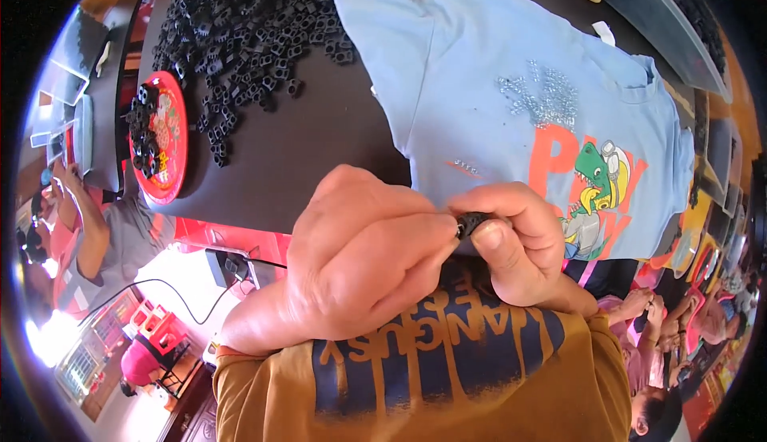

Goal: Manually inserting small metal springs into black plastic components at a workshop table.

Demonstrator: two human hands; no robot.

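Close in front of my chest, both hands meet at a small black plastic part point(473, 222). My right hand point(523, 242) pinches it between thumb and forefinger. My left hand point(371, 254) is closed at the part's left end, fingertips pressed together; a tiny shiny bit shows there, but what these fingers hold is hidden. Beyond the hands a light blue T-shirt point(463, 59) with a dinosaur print lies spread on the dark table point(319, 138). On the cloth rests a cluster of small silvery metal pieces point(539, 95), with a few more metal pieces point(467, 166) nearer my hands.
A big heap of similar black plastic parts point(256, 35) covers the far left of the table. At the left edge sits a red plate point(172, 122) bearing more black parts. A clear plastic bin point(663, 19) stands far right. Other people point(651, 322) sit at the right side.
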